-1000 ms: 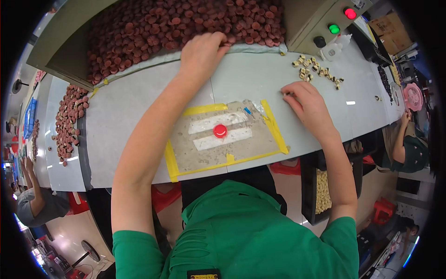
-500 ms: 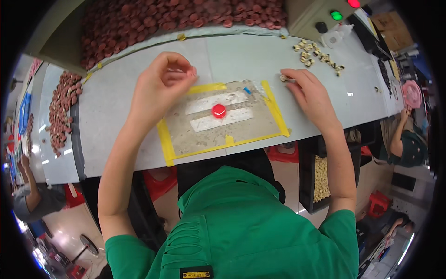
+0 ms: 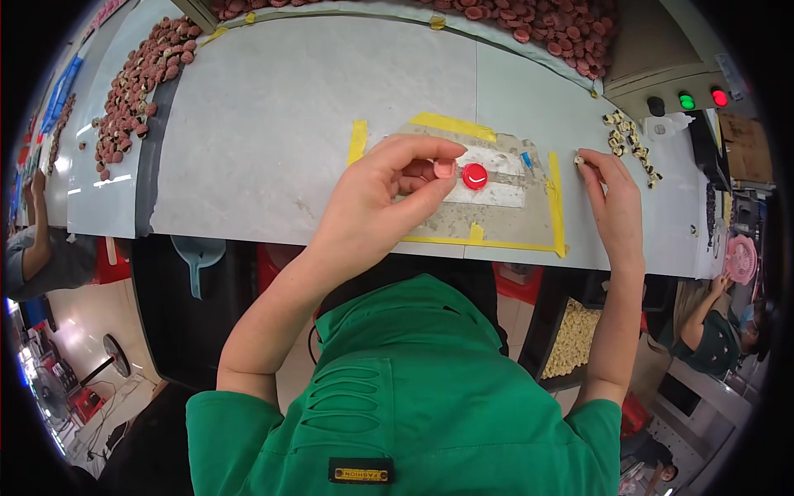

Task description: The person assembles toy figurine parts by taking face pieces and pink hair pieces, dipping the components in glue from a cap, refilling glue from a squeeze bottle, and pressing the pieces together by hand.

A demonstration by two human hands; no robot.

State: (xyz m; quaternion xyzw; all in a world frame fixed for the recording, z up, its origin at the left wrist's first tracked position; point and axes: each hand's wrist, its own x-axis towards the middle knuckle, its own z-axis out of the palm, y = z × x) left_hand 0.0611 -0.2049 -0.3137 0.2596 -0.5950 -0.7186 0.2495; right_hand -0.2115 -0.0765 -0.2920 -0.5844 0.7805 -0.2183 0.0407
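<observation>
My left hand [image 3: 368, 202] is over the left part of the taped work patch, thumb and forefinger pinching a small pink cap [image 3: 445, 168]. Close to its right, a glossy red round piece [image 3: 475, 177] sits between two white strips [image 3: 503, 195]. The fingers partly cover the strips' left ends. My right hand [image 3: 616, 198] is just right of the patch's yellow tape [image 3: 557, 207]. Its fingertips pinch a small cream-and-dark part [image 3: 579, 159].
Pinkish-red caps [image 3: 571, 37] are heaped at the back, with assembled pieces [image 3: 136, 99] at left. Loose cream-and-black parts [image 3: 628, 140] lie at right, beside a control box with lit buttons [image 3: 686, 101]. Below the table are a bin of cream parts [image 3: 572, 339] and a blue dustpan [image 3: 197, 256].
My left hand has come toward the red piece, carrying the pink cap. The right hand still pinches its part beside the patch. The whole view has shifted, showing more of the table's left.
</observation>
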